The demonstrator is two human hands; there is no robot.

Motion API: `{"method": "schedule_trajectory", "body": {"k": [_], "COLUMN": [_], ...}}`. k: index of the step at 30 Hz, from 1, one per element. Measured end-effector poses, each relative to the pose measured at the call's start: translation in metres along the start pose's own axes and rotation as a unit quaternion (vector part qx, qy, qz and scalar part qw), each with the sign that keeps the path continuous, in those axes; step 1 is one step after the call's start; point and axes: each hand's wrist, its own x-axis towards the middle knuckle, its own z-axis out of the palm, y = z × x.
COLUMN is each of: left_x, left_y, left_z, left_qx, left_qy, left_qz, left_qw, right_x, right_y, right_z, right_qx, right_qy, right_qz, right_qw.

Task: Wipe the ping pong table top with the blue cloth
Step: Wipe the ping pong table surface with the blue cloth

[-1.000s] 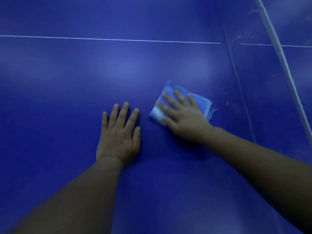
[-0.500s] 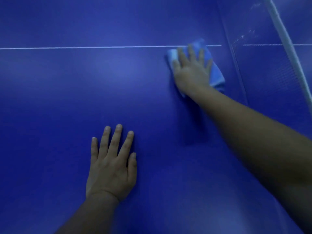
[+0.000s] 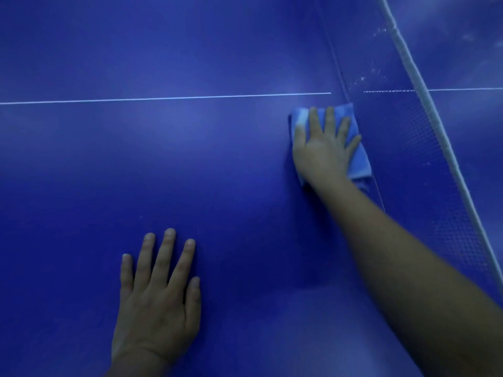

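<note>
The dark blue ping pong table top [image 3: 190, 172] fills the view. A folded light blue cloth [image 3: 359, 156] lies flat on it close to the foot of the net, just below the white centre line. My right hand [image 3: 324, 148] presses flat on the cloth with straight, spread fingers and covers most of it. My left hand [image 3: 159, 297] rests flat on the bare table at lower left, fingers straight, well apart from the cloth.
The net [image 3: 424, 164] with its white top band [image 3: 416, 77] runs diagonally down the right side. A thin white centre line [image 3: 163, 98] crosses the table from the left to the net. The far half of the table shows beyond the net.
My right hand slid the cloth away from my left hand and up to the net, then back a little below the white line. My left hand stayed flat on the table.
</note>
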Motion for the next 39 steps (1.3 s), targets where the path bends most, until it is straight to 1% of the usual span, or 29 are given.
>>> {"method": "schedule_trajectory", "body": {"k": [2, 4, 6, 8, 9, 11, 14, 16, 17, 19, 22, 23, 25, 26, 28, 30, 32, 33, 35, 37, 38, 39], "left_x": [-0.001, 0.000, 0.000, -0.001, -0.001, -0.001, 0.000, 0.000, 0.000, 0.000, -0.001, -0.001, -0.001, -0.001, -0.002, -0.002, -0.002, -0.002, -0.002, -0.002, -0.002, -0.001], "left_y": [0.000, 0.000, 0.000, 0.002, 0.003, 0.005, 0.005, 0.005, 0.005, 0.004, 0.002, 0.002, 0.002, 0.002, 0.001, 0.002, 0.003, 0.004, 0.003, 0.003, 0.002, 0.002], "left_z": [0.001, 0.001, 0.002, 0.001, 0.000, -0.003, -0.004, -0.004, -0.004, -0.003, 0.000, 0.001, 0.003, 0.003, 0.004, 0.003, 0.002, 0.002, 0.002, 0.003, 0.003, 0.004], "left_qx": [0.005, 0.005, 0.010, 0.014, 0.012, 0.012, 0.009, 0.005, 0.005, 0.007, 0.014, 0.018, 0.019, 0.020, 0.022, 0.023, 0.026, 0.025, 0.021, 0.022, 0.024, 0.027], "left_qy": [-0.001, -0.001, 0.002, 0.004, 0.004, 0.004, -0.005, -0.008, -0.008, -0.007, 0.000, 0.001, 0.002, 0.003, 0.002, 0.000, -0.007, -0.009, -0.010, -0.005, -0.001, 0.003], "left_qz": [0.002, 0.004, 0.002, -0.002, -0.003, -0.002, -0.006, -0.009, -0.010, -0.006, 0.000, 0.000, -0.001, -0.003, -0.003, -0.005, -0.011, -0.014, -0.012, -0.010, -0.008, -0.005], "left_qw": [1.000, 1.000, 1.000, 1.000, 1.000, 1.000, 1.000, 1.000, 1.000, 1.000, 1.000, 1.000, 1.000, 1.000, 1.000, 1.000, 1.000, 1.000, 1.000, 1.000, 1.000, 1.000], "right_x": [-0.017, 0.012, 0.054, 0.084, 0.085, 0.057, -0.047, -0.101, -0.106, -0.082, -0.004, 0.022, 0.055, 0.056, 0.020, -0.059, -0.136, -0.154, -0.145, -0.097, -0.068, -0.038], "right_y": [-0.008, -0.036, -0.058, -0.053, -0.041, -0.002, 0.055, 0.064, 0.057, 0.023, -0.040, -0.054, -0.056, -0.044, 0.004, 0.056, 0.075, 0.069, 0.035, -0.008, -0.027, -0.040], "right_z": [0.010, 0.006, 0.001, -0.003, -0.005, -0.007, -0.009, -0.003, 0.001, 0.003, 0.004, 0.002, -0.003, -0.004, -0.007, -0.011, -0.009, -0.006, 0.002, 0.007, 0.008, 0.006], "right_qx": [-0.001, 0.009, 0.014, 0.012, 0.009, 0.015, 0.029, -0.004, -0.010, 0.004, 0.033, 0.038, 0.032, 0.028, 0.025, 0.035, 0.015, 0.004, 0.006, 0.023, 0.030, 0.039], "right_qy": [-0.004, -0.023, -0.040, -0.049, -0.042, -0.022, -0.006, -0.011, -0.013, -0.023, -0.024, -0.030, -0.041, -0.037, -0.015, -0.005, -0.012, -0.014, -0.024, -0.025, -0.024, -0.023], "right_qz": [-0.030, -0.077, -0.102, -0.079, -0.062, -0.033, 0.002, 0.009, 0.010, -0.009, -0.093, -0.105, -0.085, -0.064, -0.018, 0.029, 0.058, 0.056, 0.017, -0.057, -0.079, -0.082], "right_qw": [1.000, 0.997, 0.994, 0.996, 0.997, 0.999, 1.000, 1.000, 1.000, 1.000, 0.995, 0.993, 0.995, 0.997, 0.999, 0.999, 0.998, 0.998, 1.000, 0.998, 0.996, 0.996]}}
